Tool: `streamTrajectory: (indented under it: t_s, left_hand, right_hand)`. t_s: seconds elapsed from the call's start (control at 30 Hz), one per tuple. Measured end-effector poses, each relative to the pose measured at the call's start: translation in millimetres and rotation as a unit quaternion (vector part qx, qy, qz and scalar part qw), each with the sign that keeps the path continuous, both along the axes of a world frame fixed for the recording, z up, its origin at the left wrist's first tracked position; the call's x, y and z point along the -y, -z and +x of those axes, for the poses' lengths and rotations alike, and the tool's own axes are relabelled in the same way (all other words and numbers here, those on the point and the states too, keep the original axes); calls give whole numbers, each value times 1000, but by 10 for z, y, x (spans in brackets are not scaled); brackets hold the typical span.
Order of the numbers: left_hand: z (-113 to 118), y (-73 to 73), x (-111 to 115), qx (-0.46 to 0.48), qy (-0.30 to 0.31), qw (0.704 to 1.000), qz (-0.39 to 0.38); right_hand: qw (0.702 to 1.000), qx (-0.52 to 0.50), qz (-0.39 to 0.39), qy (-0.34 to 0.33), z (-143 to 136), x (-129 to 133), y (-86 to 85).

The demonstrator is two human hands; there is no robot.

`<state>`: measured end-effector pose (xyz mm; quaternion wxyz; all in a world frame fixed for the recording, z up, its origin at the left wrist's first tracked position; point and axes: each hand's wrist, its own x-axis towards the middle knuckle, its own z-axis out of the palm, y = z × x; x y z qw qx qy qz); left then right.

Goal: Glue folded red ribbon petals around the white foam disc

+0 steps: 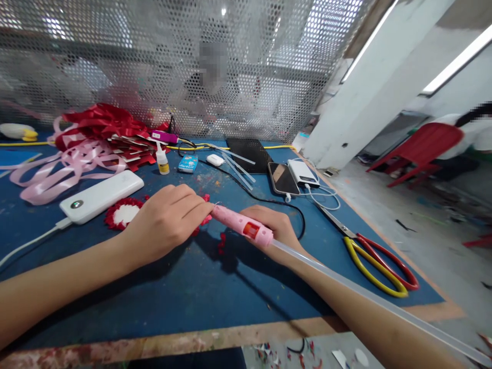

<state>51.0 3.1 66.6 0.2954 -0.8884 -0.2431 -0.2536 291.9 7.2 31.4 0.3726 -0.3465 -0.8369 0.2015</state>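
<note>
My right hand [274, 225] is wrapped round a pink hot glue gun [234, 222] above the middle of the table. A long clear glue stick [346, 279] runs out of its back end and along my right forearm. My left hand [169, 215] is closed at the gun's front end, its fingers pinching something red with a frilled edge [206, 199]; the hand hides most of it. Behind my left wrist lies a round red-edged piece with a white middle [125, 212], partly covered by my forearm.
Big scissors [369, 256] lie on the right, beside a phone [283, 179] and a white power bank [303, 171]. Loose glue sticks [238, 166], a small glue bottle [162, 160] and a blue box [188, 164] stand behind. Red and pink ribbons [96, 138] pile up at left, near a white device [102, 197].
</note>
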Motion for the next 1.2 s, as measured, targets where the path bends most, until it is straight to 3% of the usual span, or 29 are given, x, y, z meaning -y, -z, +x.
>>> streamTrajectory:
  t_s: [0.57, 1.2]
  left_hand:
    - [-1, -13, 14, -15, -20, 1000, -19]
    - [12, 15, 2, 10, 2, 999, -43]
  right_hand:
    - [1000, -2, 2, 11, -18, 46, -30]
    - [996, 17, 86, -27, 17, 2, 30]
